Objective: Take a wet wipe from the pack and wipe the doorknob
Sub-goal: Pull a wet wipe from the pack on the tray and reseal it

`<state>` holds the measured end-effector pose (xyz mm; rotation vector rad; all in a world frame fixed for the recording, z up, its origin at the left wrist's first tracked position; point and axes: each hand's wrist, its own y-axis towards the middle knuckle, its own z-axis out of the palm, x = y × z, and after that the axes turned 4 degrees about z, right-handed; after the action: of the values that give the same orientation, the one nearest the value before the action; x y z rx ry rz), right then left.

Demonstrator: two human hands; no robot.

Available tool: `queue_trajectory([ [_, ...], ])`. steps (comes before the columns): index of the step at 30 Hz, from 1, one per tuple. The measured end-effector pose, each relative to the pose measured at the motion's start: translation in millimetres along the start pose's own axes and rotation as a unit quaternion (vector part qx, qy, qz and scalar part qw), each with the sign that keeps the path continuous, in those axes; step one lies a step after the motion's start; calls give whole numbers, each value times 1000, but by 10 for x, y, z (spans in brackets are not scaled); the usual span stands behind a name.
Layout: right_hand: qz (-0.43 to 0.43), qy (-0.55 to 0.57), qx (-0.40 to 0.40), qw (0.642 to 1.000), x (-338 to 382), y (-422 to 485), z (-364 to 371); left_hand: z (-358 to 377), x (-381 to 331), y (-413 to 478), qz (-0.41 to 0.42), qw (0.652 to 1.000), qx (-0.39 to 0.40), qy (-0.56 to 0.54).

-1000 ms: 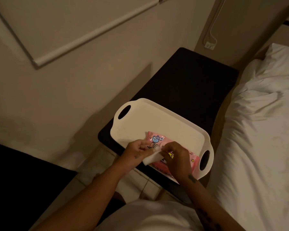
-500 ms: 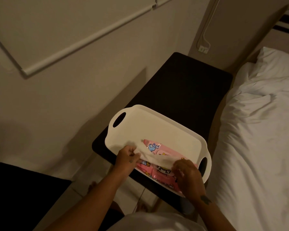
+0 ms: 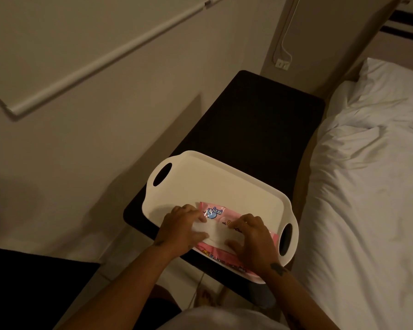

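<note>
A white wet wipe is held stretched flat betw. both hands, just above the pink pack, which lies in the near part of a white tray w/ cut-out handles at each end. The L hand is closed on the wipe's L end, thumb under and fingers curled over the top edge; the R hand is closed on the R end in much the same way, thumb pressed on the near edge. Most of the pack is covered by the wipe and hands; a blue logo and some pink film are seen above the wipe, and a printed strip is seen below it near the tray's front rim. Whether the wipe is fully free of the pack's opening can't be told, since that area is hidden. The tray is set on the near end of a dark table, its R handle overhanging the table edge toward a bed w/ white bedding just beside it. A pale wall is seen to the L, w/ a socket and cable at the far corner. No doorknob is seen in view. Lighting is dim.
</note>
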<state>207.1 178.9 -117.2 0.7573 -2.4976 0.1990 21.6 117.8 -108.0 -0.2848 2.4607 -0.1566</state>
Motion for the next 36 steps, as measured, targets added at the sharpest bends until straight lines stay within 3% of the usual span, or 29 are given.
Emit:
queue_trajectory([
  [4, -22, -10, 38, 999, -12, 9, -2, 12, -17, 0, 15, 998, 39, 47],
  [13, -13, 20, 27, 999, 16, 78, 25, 42, -55, 52, 26, 996, 15, 83],
  [22, 54, 176, -24, 983, 115, 172, -130, -54, -64, 68, 63, 997, -28, -40],
  [28, 98, 265, -7, 959, 210, 296, -310, -143, -106, 99, 35, 995, 43, -86],
  [36, 88, 331, 13, 939, 185, 424, -541, -307, -205, 123, 30, 981, -41, -188],
])
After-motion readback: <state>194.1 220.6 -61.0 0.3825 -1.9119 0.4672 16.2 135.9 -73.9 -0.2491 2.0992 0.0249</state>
